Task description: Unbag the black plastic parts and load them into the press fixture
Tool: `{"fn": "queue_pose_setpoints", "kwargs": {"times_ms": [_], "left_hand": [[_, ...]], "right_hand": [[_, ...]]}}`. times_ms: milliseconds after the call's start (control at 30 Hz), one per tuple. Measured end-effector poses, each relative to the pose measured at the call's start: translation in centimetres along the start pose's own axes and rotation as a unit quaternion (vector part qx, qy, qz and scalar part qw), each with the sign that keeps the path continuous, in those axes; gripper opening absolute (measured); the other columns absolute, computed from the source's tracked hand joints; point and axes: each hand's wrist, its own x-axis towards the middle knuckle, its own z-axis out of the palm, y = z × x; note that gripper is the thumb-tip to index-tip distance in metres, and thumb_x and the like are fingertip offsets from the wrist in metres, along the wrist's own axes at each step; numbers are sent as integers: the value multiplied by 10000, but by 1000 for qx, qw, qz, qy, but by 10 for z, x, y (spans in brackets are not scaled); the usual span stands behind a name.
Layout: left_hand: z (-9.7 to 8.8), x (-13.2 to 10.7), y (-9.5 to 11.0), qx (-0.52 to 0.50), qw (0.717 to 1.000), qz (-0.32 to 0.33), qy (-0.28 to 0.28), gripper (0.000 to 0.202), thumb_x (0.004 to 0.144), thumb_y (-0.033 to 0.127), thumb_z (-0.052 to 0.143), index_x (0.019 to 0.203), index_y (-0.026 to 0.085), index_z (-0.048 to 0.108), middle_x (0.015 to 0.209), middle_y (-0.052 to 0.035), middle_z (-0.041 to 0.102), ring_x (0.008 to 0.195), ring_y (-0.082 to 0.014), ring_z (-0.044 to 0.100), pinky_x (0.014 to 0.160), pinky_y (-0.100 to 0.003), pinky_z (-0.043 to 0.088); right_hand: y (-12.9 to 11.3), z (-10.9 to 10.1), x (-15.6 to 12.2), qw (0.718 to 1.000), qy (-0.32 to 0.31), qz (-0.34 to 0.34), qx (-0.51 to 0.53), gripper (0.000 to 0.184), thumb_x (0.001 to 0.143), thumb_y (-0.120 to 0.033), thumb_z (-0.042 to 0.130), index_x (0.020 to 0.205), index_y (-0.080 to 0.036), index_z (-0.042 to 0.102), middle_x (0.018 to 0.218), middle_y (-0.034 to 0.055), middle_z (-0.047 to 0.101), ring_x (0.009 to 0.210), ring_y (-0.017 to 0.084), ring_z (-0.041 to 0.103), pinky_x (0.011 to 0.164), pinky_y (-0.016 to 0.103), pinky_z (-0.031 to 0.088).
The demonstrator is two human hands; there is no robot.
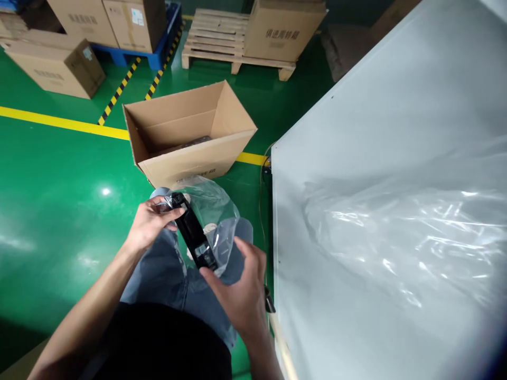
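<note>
A long, narrow black plastic part (192,228) lies tilted in front of my lap, with a clear plastic bag (222,206) around or beneath it. My left hand (152,219) is closed on the part's upper end, thumb on top, with some of the bag film at its fingertips. My right hand (241,279) is at the lower end. Its thumb tip reaches the part's end, and its index finger is by the bag's edge, with a wide gap between them. Whether the part is fully inside the bag I cannot tell.
An open carton (198,158) stands ahead on the green floor, with something dark inside. At right is a grey-white table (301,264) bearing clear plastic film (396,227). Farther off are a wooden pallet (216,31) with a carton and a blue pallet (158,55) with boxes.
</note>
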Motion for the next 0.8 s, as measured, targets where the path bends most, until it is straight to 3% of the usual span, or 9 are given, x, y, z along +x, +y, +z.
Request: {"fn": "queue_pose_setpoints", "kwargs": {"times_ms": [133,267,367,467,567,667,800], "left_hand": [[4,-2,-4,-11,999,14,33,601,476,475,1040,865,139,729,811,-35,758,689,-171,693,543,-243,605],[0,0,-5,-22,998,22,48,604,521,492,1029,914,133,745,827,-36,765,692,-163,697,549,-237,609],[-2,2,-6,-34,997,17,67,608,522,489,1029,923,127,751,847,-55,778,710,-179,721,532,-235,605],[-2,3,-6,-50,995,17,89,609,507,487,1036,895,125,737,828,-50,770,692,-167,713,520,-225,600],[-1,2,-6,-63,993,18,99,611,508,488,1038,881,124,718,794,-33,750,665,-145,691,532,-223,615],[-1,0,-6,-69,993,18,95,618,524,487,1033,908,122,714,798,-35,752,660,-144,693,544,-232,629],[-4,1,-9,-57,993,23,99,612,525,474,1033,902,125,699,783,-28,741,676,-152,696,558,-239,636]], "right_hand": [[-2,16,-10,997,-1,-26,-78,522,941,-486,746,1386,-252,604,1239,147,676,1178,341,642,991,546,584],[15,9,2,995,12,-52,-84,231,1044,-309,580,1236,-257,697,1029,88,752,975,266,718,894,446,596],[17,1,7,990,45,-90,-97,205,1032,-327,615,1198,-256,711,1020,94,754,967,272,715,887,443,585],[11,0,6,984,21,-124,-130,352,963,-397,711,1279,-244,686,1130,117,732,1069,308,685,927,474,568],[7,5,3,974,2,-139,-177,316,963,-323,690,1269,-248,701,1133,108,727,1059,297,680,917,461,553],[10,8,2,976,43,-139,-160,197,994,-241,651,1171,-258,733,1028,81,739,967,258,695,877,421,551],[16,6,3,983,122,-112,-81,172,1012,-157,612,1122,-244,711,952,67,747,876,223,697,836,388,565]]}}
